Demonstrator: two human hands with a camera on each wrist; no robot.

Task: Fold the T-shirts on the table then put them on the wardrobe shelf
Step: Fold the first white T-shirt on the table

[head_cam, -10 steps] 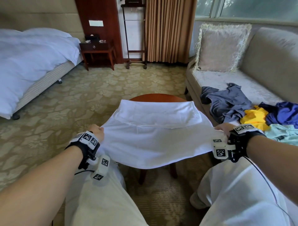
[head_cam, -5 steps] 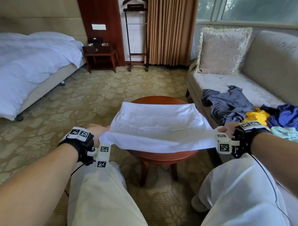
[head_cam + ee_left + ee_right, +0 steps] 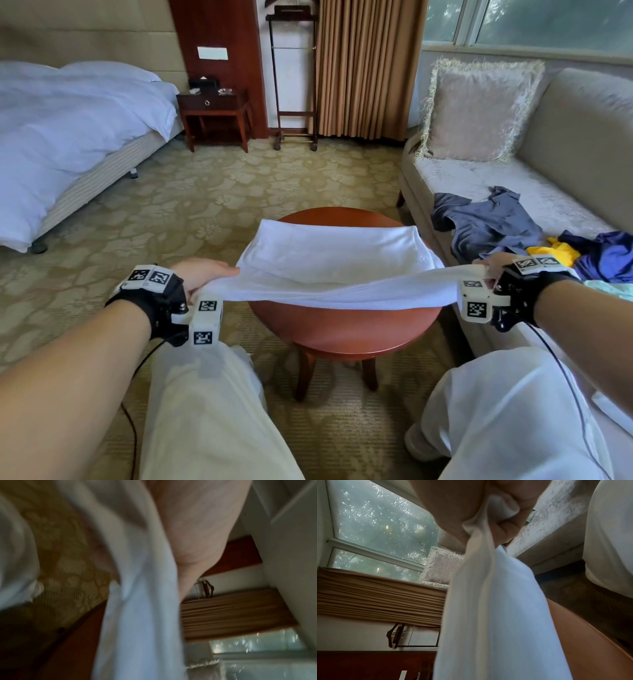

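T-shirt point(image 3: 329, 260) hem higher than before

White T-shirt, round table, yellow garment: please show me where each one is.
white T-shirt point(image 3: 329, 253), head view, its flat middle part.
round table point(image 3: 342, 329), head view, bare near top.
yellow garment point(image 3: 561, 251), head view, its visible fold.

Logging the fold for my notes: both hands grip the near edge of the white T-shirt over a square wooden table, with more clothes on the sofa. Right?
One slip: the table is round, not square, as the head view shows. The rest holds: the left hand and right hand grip the white T-shirt by its near edge, and clothes lie on the sofa.
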